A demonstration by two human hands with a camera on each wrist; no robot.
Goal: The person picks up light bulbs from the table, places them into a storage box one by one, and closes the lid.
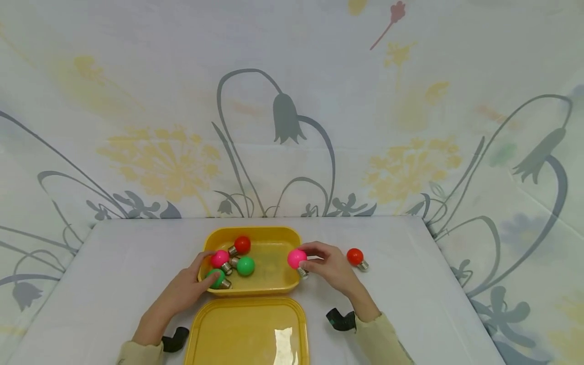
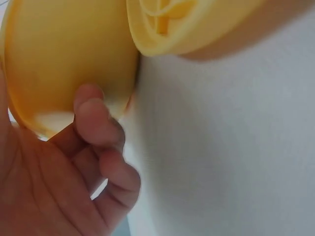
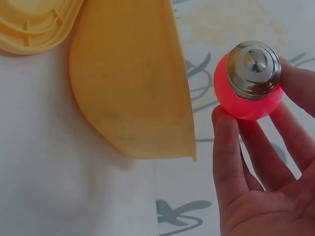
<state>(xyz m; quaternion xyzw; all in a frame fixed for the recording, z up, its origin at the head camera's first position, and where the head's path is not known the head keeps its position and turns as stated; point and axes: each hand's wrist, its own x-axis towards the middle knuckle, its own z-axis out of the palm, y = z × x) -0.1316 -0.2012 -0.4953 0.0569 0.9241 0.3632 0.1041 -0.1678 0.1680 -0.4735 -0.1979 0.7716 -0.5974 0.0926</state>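
A yellow plastic container (image 1: pixel 274 291) stands on the table with several small light bulbs in its left part. They include a red bulb (image 1: pixel 243 245), a pink bulb (image 1: pixel 220 259) and two green bulbs, one of them (image 1: pixel 245 266) nearer the middle. My left hand (image 1: pixel 184 289) grips the container at its left side, thumb over the rim by the other green bulb (image 1: pixel 214 279). Between fingertips and thumb, my right hand (image 1: pixel 335 268) pinches another pink bulb (image 3: pixel 248 105) at the container's right rim. Its metal base (image 3: pixel 253 71) faces the right wrist camera.
A red bulb (image 1: pixel 355 256) lies on the white tablecloth, right of my right hand. In front of the container lies a yellow lid (image 1: pixel 246 334). Black wrist straps (image 1: pixel 341 320) show at both sleeves. A flower-patterned cloth (image 1: pixel 292 167) hangs behind the table.
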